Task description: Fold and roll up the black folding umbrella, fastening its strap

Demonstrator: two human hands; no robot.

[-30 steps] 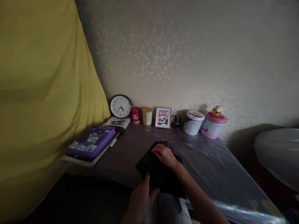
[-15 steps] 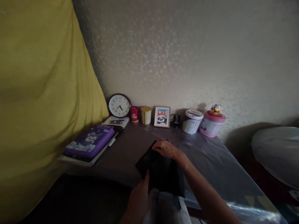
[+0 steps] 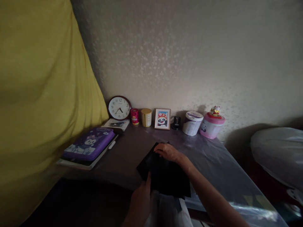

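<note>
A flat black piece (image 3: 168,176), which looks like dark cloth, is held in front of me over the near edge of the table. My right hand (image 3: 167,152) is closed on its far edge, fingers curled and pressed together. At the near left side, my left hand (image 3: 140,197) grips the piece with one digit lying along the top. The other left fingers are mostly hidden beneath or in shadow. Below the black piece, something pale and blurred hangs near my lap, too smeared to name.
Along the wall stand a clock (image 3: 119,107), a red can (image 3: 134,116), a yellow-lidded can (image 3: 146,118), a panda picture frame (image 3: 162,119), a small black object (image 3: 176,123) and two tubs (image 3: 193,124). At left, a purple case (image 3: 90,144) lies by a yellow curtain (image 3: 47,94).
The black piece's near right corner has spread a little to the right, and it looks flatter. Both hands keep their hold. The view has turned slightly to the right.
</note>
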